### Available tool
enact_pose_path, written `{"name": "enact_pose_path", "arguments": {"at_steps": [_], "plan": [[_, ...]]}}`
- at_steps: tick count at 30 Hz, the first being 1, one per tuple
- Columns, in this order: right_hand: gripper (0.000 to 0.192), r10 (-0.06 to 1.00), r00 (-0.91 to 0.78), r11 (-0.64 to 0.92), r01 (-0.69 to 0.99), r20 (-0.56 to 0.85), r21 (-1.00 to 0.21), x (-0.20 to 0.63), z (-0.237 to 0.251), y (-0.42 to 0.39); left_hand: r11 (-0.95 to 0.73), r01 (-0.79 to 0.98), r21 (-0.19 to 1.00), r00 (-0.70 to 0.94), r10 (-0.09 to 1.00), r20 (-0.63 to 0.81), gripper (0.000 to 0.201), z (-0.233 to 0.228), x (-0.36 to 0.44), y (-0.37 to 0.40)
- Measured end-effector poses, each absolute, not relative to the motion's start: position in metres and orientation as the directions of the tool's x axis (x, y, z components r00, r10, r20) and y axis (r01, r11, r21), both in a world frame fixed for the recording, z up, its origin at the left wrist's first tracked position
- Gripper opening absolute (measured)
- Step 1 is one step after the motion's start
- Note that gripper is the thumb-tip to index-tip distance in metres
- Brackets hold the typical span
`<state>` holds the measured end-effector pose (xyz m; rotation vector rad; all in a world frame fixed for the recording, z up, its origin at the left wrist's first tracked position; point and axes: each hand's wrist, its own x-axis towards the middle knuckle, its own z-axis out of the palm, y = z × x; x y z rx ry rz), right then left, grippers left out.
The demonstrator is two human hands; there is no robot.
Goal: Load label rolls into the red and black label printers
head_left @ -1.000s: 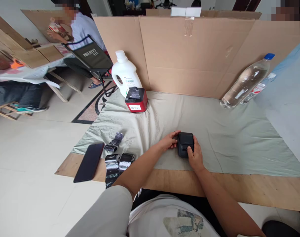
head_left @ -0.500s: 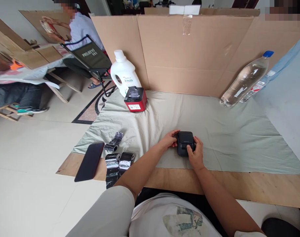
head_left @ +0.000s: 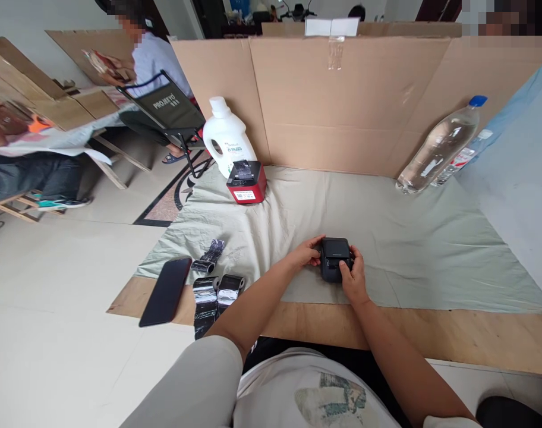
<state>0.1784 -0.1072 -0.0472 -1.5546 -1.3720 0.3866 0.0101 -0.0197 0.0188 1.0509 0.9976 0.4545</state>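
Note:
A small black portable label printer [head_left: 334,252] rests on the cloth-covered table in front of me, its lid looking shut. My left hand [head_left: 307,252] grips its left side, fingers curled against the edge. My right hand [head_left: 355,278] holds the right side, with the thumb pressed on the lower front of its top. To the left lie two rolls of shiny black ribbon [head_left: 230,290], one with a strip hanging toward the table's edge. Behind them is a thinner, crumpled black roll [head_left: 204,266]. A black phone [head_left: 166,292] lies at the table's left edge.
At the back left, a red-and-black box-shaped device [head_left: 248,185] stands before a white detergent jug [head_left: 229,139]. A cardboard panel [head_left: 342,107] walls the rear. Two clear bottles, the larger a blue-capped bottle [head_left: 440,145], lean at the right. Other people sit at a table on the left.
The view has shifted slightly, so the surroundings sit a little lower and the left-side things further right. Both hands stay on the printer, the right thumb moved very slightly.

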Motion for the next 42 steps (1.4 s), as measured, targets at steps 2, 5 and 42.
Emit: {"name": "enact_pose_path", "arguments": {"at_steps": [2, 5, 42], "plan": [[0.056, 0.883, 0.312, 0.13, 0.555, 0.35, -0.821, 0.179, -0.049, -0.107, 0.467, 0.1, 0.878, 0.532, 0.721, -0.444, 0.081, 0.016, 0.008, -0.019], [0.052, 0.878, 0.34, 0.125, 0.518, 0.337, -0.846, 0.178, -0.049, -0.107, 0.449, 0.078, 0.89, 0.53, 0.738, -0.418, 0.079, 0.014, 0.007, -0.018], [0.039, 0.842, 0.358, 0.213, 0.464, 0.402, -0.86, 0.181, -0.041, -0.105, -0.551, 0.817, 0.17, 0.574, 0.805, -0.149, 0.023, 0.059, 0.074, -0.024]]}}
